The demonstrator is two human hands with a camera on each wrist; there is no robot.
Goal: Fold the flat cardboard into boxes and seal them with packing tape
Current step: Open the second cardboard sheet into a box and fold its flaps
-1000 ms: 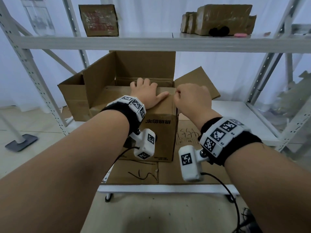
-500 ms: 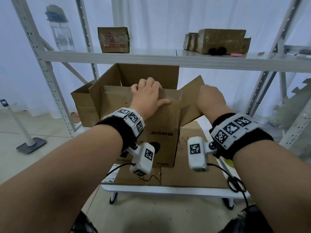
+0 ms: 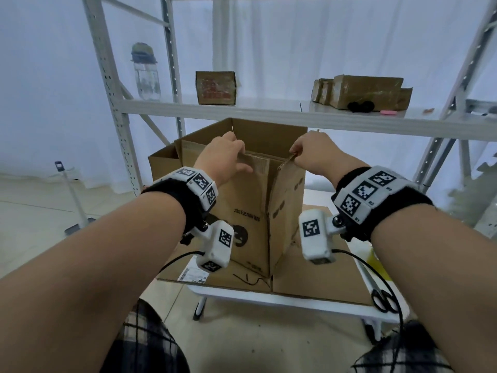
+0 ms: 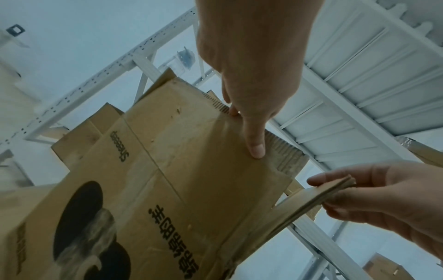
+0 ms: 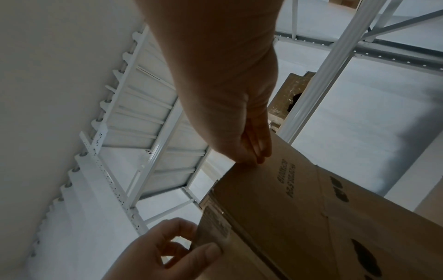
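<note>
A brown cardboard box with black print stands upright on the white table, one corner toward me and its top flaps raised. My left hand grips the top edge of the near-left flap; in the left wrist view its thumb lies on the flap's outer face and the fingers go behind. My right hand pinches the top edge of the near-right flap, seen close in the right wrist view as hand on flap. The box's inside is hidden.
Flat cardboard lies under the box, with scissors at the table's right edge. Another open box stands behind on the left. The rack shelf just above carries taped parcels, a small box and a bottle.
The box has been turned corner-on and its flaps stand up. My left hand went from pressing flat on a flap to gripping its edge; my right hand now pinches the right flap.
</note>
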